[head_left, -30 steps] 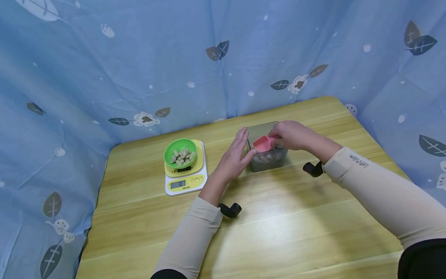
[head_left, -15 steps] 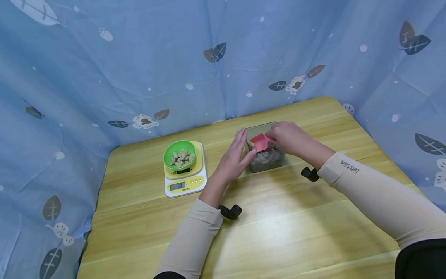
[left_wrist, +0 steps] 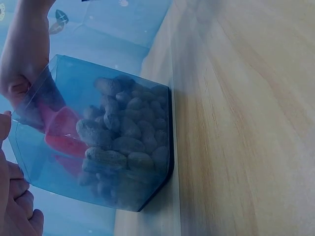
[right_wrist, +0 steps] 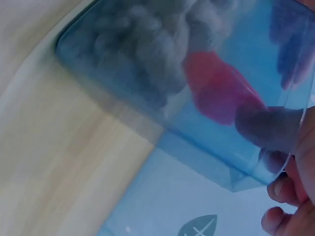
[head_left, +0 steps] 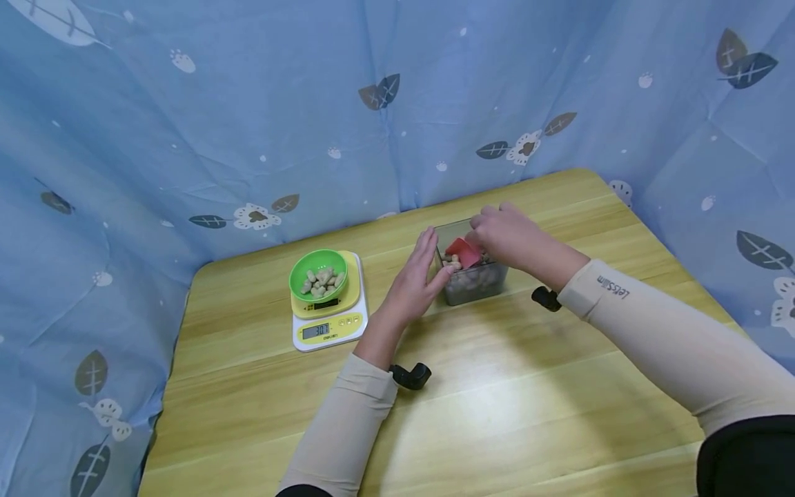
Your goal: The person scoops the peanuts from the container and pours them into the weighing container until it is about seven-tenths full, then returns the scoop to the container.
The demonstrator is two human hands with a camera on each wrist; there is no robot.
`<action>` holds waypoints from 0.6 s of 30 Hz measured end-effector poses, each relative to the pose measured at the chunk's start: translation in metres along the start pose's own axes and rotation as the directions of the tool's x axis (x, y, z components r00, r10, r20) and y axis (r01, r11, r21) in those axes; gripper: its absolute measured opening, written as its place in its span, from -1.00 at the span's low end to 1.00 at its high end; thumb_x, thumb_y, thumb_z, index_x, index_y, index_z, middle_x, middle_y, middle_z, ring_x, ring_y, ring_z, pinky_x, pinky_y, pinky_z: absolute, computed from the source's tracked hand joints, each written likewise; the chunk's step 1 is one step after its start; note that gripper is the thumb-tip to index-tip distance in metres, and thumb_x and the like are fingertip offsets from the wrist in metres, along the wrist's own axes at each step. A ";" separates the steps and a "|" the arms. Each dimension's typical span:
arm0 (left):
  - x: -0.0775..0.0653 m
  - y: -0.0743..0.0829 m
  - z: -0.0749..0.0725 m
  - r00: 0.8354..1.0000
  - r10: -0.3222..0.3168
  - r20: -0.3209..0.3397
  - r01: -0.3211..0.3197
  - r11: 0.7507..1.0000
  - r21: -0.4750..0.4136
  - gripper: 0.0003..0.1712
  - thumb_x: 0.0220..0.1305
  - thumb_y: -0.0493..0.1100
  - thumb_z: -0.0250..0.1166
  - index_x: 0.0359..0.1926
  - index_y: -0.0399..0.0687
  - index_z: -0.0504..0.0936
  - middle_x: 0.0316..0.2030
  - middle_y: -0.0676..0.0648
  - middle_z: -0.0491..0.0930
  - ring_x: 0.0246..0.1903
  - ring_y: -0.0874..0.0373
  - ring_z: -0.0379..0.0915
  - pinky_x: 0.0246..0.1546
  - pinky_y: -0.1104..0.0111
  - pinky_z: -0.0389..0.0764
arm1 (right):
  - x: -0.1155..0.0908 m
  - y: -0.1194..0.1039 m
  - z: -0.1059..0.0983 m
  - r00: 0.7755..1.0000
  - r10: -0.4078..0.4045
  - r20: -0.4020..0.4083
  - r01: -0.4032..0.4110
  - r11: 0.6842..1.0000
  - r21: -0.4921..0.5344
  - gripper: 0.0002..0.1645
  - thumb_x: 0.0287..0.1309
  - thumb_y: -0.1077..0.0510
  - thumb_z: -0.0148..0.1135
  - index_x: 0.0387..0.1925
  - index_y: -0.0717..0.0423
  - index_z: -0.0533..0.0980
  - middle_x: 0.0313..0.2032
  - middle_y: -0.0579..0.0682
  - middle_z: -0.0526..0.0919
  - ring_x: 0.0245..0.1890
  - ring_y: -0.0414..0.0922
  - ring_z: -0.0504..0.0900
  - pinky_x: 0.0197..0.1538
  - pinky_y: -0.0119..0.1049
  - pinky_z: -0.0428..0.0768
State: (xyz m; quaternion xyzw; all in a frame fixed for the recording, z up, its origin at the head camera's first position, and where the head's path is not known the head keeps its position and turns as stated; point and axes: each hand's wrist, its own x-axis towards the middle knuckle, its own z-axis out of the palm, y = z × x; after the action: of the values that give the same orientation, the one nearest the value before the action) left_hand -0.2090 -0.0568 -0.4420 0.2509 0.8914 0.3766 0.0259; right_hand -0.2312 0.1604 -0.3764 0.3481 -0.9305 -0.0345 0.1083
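A clear grey plastic container holds peanuts in their shells. My right hand reaches over its right side and grips a pink scoop by the handle. In the left wrist view, the scoop's bowl lies tilted inside the container, against the peanuts. The right wrist view shows a finger through the wall, beside the scoop. My left hand rests along the container's left side, fingers straight and the thumb by the front rim.
Left of the container, a yellow and white kitchen scale bears a green bowl with several peanuts. Its display is lit and shows digits. A blue patterned curtain hangs behind the wooden table.
My right hand has shifted slightly left and tipped the scoop inside the container, so its opening shows less from above. My left hand has stayed in place. The scale's reading looks unchanged.
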 end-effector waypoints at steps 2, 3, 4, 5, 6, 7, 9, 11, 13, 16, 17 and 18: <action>0.000 0.000 0.000 1.000 -0.003 0.000 0.003 1.000 0.003 -0.14 0.46 0.23 0.02 0.58 0.16 -0.18 0.54 0.30 -0.36 0.53 0.29 -0.35 0.50 0.14 0.05 | 0.000 0.002 0.001 1.000 -0.010 0.010 0.009 0.999 0.054 -0.88 0.06 0.30 0.41 -0.48 0.01 0.69 -0.57 -0.06 0.51 -0.52 -0.07 0.35 -0.46 -0.24 0.20; 0.000 0.000 0.000 1.000 -0.005 0.003 0.005 1.000 0.004 -0.14 0.47 0.23 0.02 0.58 0.17 -0.19 0.54 0.30 -0.36 0.53 0.30 -0.36 0.50 0.14 0.04 | 0.000 0.002 0.001 1.000 -0.011 0.020 0.009 0.996 0.085 -0.87 0.07 0.29 0.41 -0.50 0.02 0.68 -0.58 -0.07 0.49 -0.53 -0.08 0.35 -0.45 -0.24 0.22; 0.000 0.000 0.000 1.000 -0.005 0.004 0.005 1.000 0.006 -0.14 0.47 0.23 0.01 0.57 0.19 -0.21 0.54 0.30 -0.37 0.53 0.30 -0.37 0.50 0.15 0.04 | -0.001 0.003 0.001 0.999 -0.015 0.029 0.011 0.994 0.110 -0.85 0.08 0.30 0.40 -0.53 0.02 0.66 -0.59 -0.07 0.47 -0.55 -0.09 0.34 -0.46 -0.23 0.22; 0.000 0.000 0.000 1.000 -0.005 0.004 0.005 1.000 0.007 -0.14 0.47 0.22 0.01 0.57 0.19 -0.22 0.54 0.30 -0.38 0.53 0.30 -0.37 0.50 0.14 0.04 | -0.002 0.005 0.001 0.999 -0.015 0.048 0.008 0.990 0.143 -0.82 0.09 0.30 0.38 -0.55 0.01 0.64 -0.60 -0.08 0.45 -0.55 -0.11 0.34 -0.46 -0.23 0.24; 0.000 0.000 0.000 1.000 -0.007 0.005 0.007 1.000 0.008 -0.14 0.47 0.22 0.01 0.57 0.19 -0.22 0.54 0.30 -0.38 0.53 0.30 -0.38 0.50 0.14 0.04 | -0.002 0.006 0.000 0.997 -0.010 0.070 -0.003 0.984 0.179 -0.80 0.09 0.31 0.38 -0.57 0.01 0.63 -0.60 -0.08 0.44 -0.55 -0.12 0.33 -0.46 -0.22 0.26; 0.000 0.000 0.000 1.000 -0.006 0.005 0.006 1.000 0.012 -0.14 0.47 0.22 0.00 0.57 0.19 -0.23 0.54 0.29 -0.38 0.53 0.30 -0.38 0.50 0.14 0.04 | -0.003 0.007 -0.001 0.996 -0.002 0.093 -0.018 0.978 0.209 -0.78 0.10 0.30 0.38 -0.58 0.01 0.61 -0.60 -0.08 0.43 -0.55 -0.13 0.33 -0.46 -0.23 0.28; -0.001 0.000 0.000 1.000 -0.002 0.005 0.002 1.000 0.016 -0.14 0.48 0.23 -0.01 0.58 0.17 -0.22 0.55 0.28 -0.38 0.53 0.28 -0.37 0.50 0.14 0.04 | -0.003 0.007 -0.002 0.993 0.008 0.114 -0.036 0.968 0.248 -0.77 0.12 0.29 0.36 -0.59 0.02 0.59 -0.58 -0.07 0.44 -0.55 -0.13 0.34 -0.45 -0.22 0.32; -0.001 0.000 -0.001 1.000 0.000 0.005 0.000 1.000 0.025 -0.14 0.48 0.25 -0.03 0.58 0.14 -0.21 0.55 0.26 -0.37 0.53 0.26 -0.35 0.50 0.14 0.04 | -0.002 0.006 -0.001 0.991 0.027 0.131 -0.062 0.961 0.271 -0.79 0.16 0.26 0.35 -0.57 0.03 0.59 -0.56 -0.06 0.46 -0.53 -0.13 0.36 -0.44 -0.23 0.33; -0.001 -0.001 -0.001 1.000 0.003 0.004 -0.003 1.000 0.029 -0.14 0.48 0.26 -0.04 0.58 0.13 -0.20 0.56 0.24 -0.36 0.54 0.25 -0.34 0.50 0.15 0.04 | -0.001 0.004 0.001 0.991 0.044 0.129 -0.079 0.958 0.276 -0.79 0.19 0.25 0.33 -0.56 0.05 0.58 -0.55 -0.04 0.48 -0.52 -0.11 0.37 -0.43 -0.22 0.33; -0.001 -0.001 -0.001 1.000 0.003 0.005 -0.003 1.000 0.027 -0.15 0.48 0.24 -0.03 0.58 0.13 -0.20 0.56 0.23 -0.35 0.54 0.25 -0.34 0.50 0.15 0.04 | -0.002 0.005 0.003 0.989 0.052 0.138 -0.093 0.946 0.310 -0.81 0.19 0.26 0.32 -0.54 0.06 0.60 -0.54 -0.05 0.47 -0.51 -0.12 0.36 -0.41 -0.23 0.34; -0.001 -0.001 -0.001 1.000 0.001 0.005 -0.002 1.000 0.023 -0.15 0.49 0.23 -0.03 0.58 0.12 -0.20 0.56 0.24 -0.35 0.54 0.25 -0.33 0.50 0.14 0.04 | -0.002 0.007 0.003 0.988 0.053 0.147 -0.099 0.939 0.330 -0.81 0.19 0.26 0.32 -0.54 0.06 0.60 -0.55 -0.05 0.46 -0.51 -0.12 0.35 -0.41 -0.24 0.34; -0.001 -0.001 -0.001 1.000 -0.001 0.005 0.000 1.000 0.021 -0.15 0.48 0.22 -0.02 0.58 0.12 -0.19 0.56 0.25 -0.36 0.54 0.26 -0.34 0.50 0.14 0.03 | -0.003 0.008 0.002 0.986 0.053 0.157 -0.107 0.927 0.360 -0.81 0.20 0.27 0.32 -0.53 0.06 0.61 -0.55 -0.05 0.45 -0.51 -0.12 0.34 -0.40 -0.25 0.34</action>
State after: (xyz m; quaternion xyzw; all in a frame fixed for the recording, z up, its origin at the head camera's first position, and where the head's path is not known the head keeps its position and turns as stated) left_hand -0.2090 -0.0584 -0.4423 0.2519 0.8952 0.3666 0.0257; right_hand -0.2345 0.1689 -0.3776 0.3203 -0.9394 0.1193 -0.0252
